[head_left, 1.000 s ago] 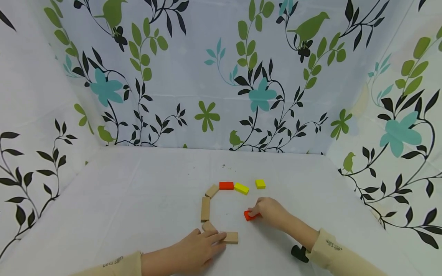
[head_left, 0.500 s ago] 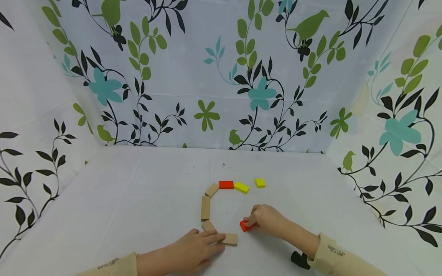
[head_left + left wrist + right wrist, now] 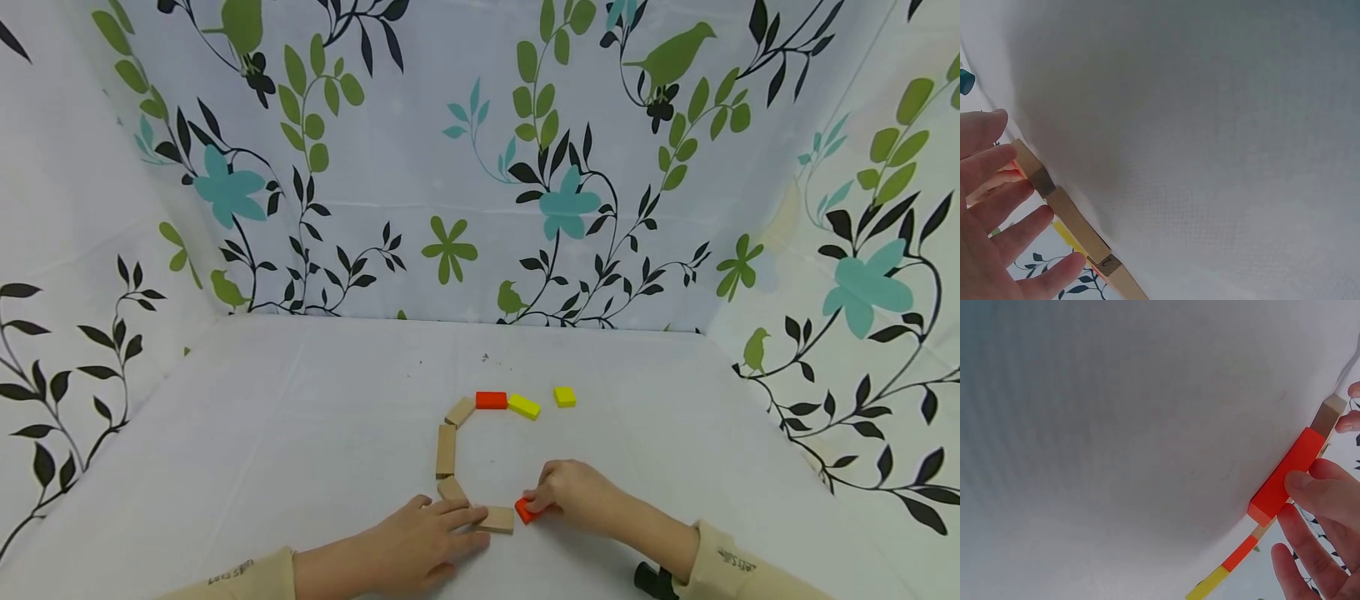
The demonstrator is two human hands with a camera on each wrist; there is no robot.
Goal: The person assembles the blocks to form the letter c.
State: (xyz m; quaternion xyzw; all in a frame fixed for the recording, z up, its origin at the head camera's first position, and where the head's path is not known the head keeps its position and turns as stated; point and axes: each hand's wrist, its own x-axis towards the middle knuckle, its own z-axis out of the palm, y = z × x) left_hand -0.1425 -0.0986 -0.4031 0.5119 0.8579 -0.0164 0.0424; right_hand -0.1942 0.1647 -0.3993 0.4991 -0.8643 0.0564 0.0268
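Note:
Red block [image 3: 523, 512], a small oblong, is pinched between the thumb and fingers of my right hand [image 3: 581, 497], tilted just off the right end of a plain wooden block [image 3: 499, 521]. In the right wrist view the thumb lies on the red block's face [image 3: 1282, 481]. My left hand [image 3: 420, 542] reaches in from the left, fingers loosely extended, fingertips at the left part of that wooden block. Further plain blocks [image 3: 446, 452] curve up the left side to another red block [image 3: 491, 401] and a yellow block [image 3: 523, 407], forming an open ring.
A loose yellow block [image 3: 565, 397] lies apart, to the right of the ring's far end. White cloth [image 3: 315, 417] covers the table. A patterned curtain [image 3: 480, 167] hangs behind and at both sides. A black device [image 3: 654, 581] sits at the right wrist.
My right hand has drawn the red block nearer and leftward, up to the wooden block's right end. The wooden block has shifted and turned slightly under the left fingertips.

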